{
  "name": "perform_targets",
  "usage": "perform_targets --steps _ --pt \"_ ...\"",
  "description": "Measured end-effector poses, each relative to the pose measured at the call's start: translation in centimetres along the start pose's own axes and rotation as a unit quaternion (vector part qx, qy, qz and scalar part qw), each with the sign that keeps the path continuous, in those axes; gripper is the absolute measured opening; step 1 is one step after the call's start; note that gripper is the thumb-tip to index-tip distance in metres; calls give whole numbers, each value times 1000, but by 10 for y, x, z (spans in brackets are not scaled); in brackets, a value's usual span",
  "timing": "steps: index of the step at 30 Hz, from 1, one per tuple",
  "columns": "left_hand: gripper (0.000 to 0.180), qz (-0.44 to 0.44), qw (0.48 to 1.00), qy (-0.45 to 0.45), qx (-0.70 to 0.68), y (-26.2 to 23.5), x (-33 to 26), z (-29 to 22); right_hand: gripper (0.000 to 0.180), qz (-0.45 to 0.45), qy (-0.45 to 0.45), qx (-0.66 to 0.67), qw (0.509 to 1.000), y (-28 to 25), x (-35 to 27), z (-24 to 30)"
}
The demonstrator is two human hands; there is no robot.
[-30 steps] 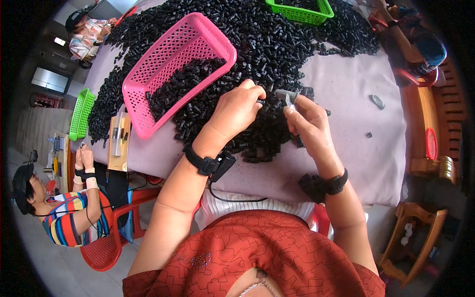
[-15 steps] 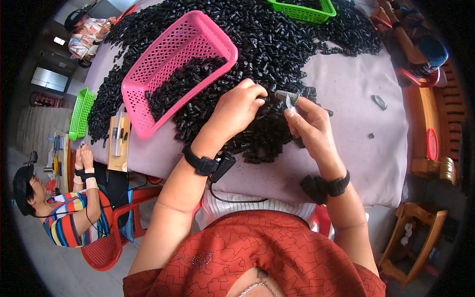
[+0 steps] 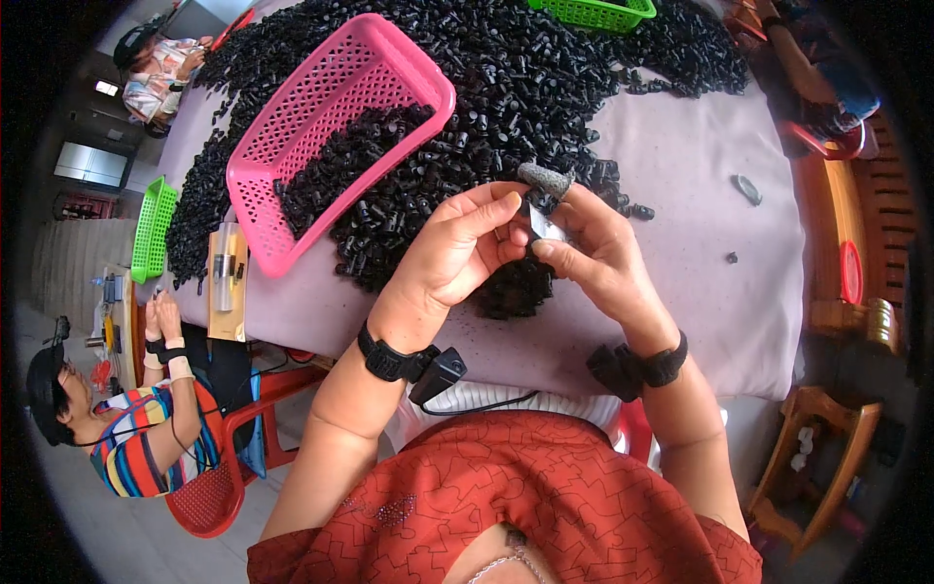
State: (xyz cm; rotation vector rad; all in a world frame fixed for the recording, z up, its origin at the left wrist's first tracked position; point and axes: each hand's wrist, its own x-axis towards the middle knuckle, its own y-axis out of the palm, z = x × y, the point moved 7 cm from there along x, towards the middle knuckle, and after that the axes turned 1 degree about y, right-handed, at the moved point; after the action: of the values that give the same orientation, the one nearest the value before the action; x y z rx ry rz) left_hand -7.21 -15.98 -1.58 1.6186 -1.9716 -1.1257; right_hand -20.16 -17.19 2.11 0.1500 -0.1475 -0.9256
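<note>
My left hand (image 3: 457, 243) is closed in a pinch on a small black plastic part (image 3: 525, 210). My right hand (image 3: 598, 243) meets it, with a small flat shiny blade-like piece (image 3: 548, 227) between thumb and fingers; its exact kind is unclear. A grey rough-textured finger cover (image 3: 543, 179) sits over the right index fingertip. Both hands are just above the near edge of a large pile of small black cylindrical parts (image 3: 525, 88). Up and to the left, a pink perforated basket (image 3: 355, 190) stands tilted on the pile, partly filled with the same parts.
A greyish-mauve cloth covers the table (image 3: 700, 273). On its right lie a dark oval piece (image 3: 746, 189) and a small black bit (image 3: 732, 258). Green baskets (image 3: 593, 14) stand at the far side and left edge. Co-workers (image 3: 136, 419) sit around the table.
My hands have come together. The left hand turned palm inward and moved up to the right hand's shiny piece with a black part. The view shifted slightly.
</note>
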Motion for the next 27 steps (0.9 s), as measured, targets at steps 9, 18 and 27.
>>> perform_targets --steps 9,18,27 --pt "17 16 999 -34 -18 -11 1 10 50 37 32 2 999 5 -1 3" --pt "23 70 997 -27 -25 -11 0 14 54 57 60 8 997 5 -2 0" --pt "19 16 1000 -21 0 -8 -2 14 55 62 61 2 996 7 -2 -2"
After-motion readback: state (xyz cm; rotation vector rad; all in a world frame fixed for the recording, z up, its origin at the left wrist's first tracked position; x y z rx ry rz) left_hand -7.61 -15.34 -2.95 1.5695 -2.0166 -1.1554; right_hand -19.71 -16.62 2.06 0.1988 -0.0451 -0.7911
